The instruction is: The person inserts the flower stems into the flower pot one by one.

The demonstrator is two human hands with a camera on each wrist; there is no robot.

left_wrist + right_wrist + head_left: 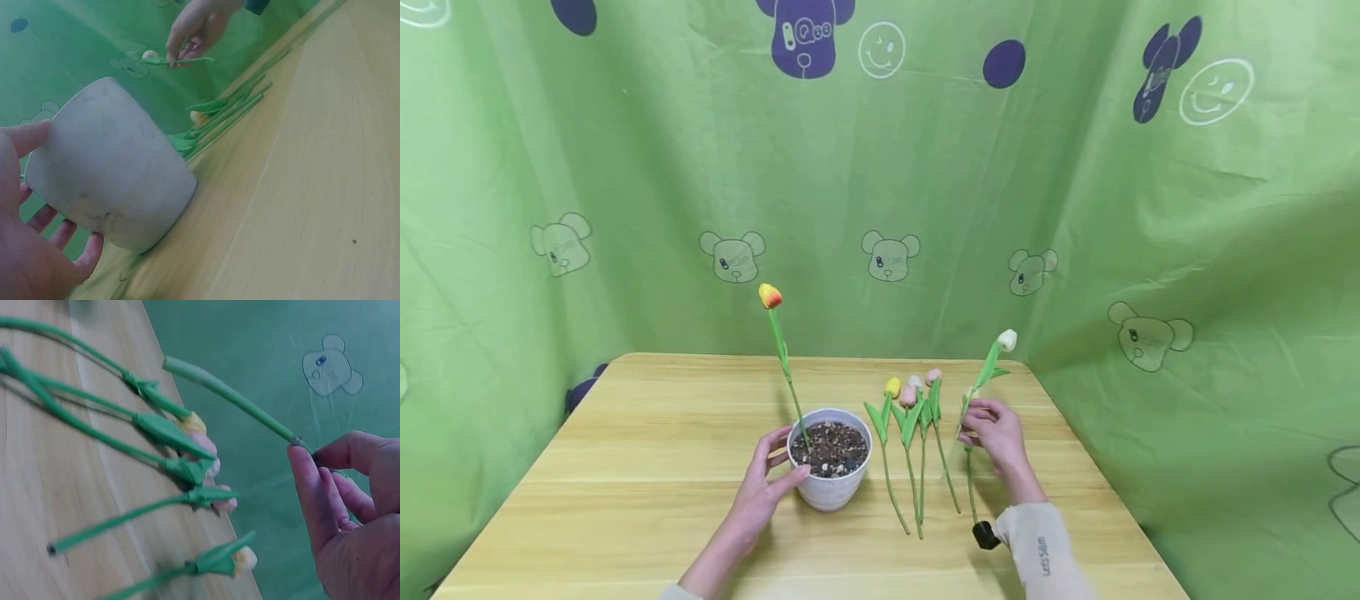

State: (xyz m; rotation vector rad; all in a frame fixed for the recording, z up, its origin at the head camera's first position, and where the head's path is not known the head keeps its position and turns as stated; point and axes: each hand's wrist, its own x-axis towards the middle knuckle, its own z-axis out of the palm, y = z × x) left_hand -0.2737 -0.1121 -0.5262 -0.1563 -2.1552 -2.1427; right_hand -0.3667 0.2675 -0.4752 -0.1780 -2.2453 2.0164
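- Your left hand (765,486) comes in from 7 o'clock, thumb and fingers spread wide and curved round the white pot (831,486), touching its wall on the left (the left wrist view shows the thumb on one side and the fingertips on the other).
- Your right hand (995,437) reaches in from 5 o'clock and pinches the stem of the white tulip (1007,339) between thumb and fingertips, lifted off the desk (647,467).
- Your right sleeve (1043,557) carries a line of small print; it is too small to read.
- The white tulip's long axis runs from 7 o'clock up to 1 o'clock, bloom at the top.
- The pot stands at the desk's middle, filled with soil; the orange-yellow tulip (770,296) stands in it, leaning slightly toward 11 o'clock.
- Between the pot and your right hand, the loose tulips (912,417) lie flat, blooms toward 12 o'clock, stems toward 6.
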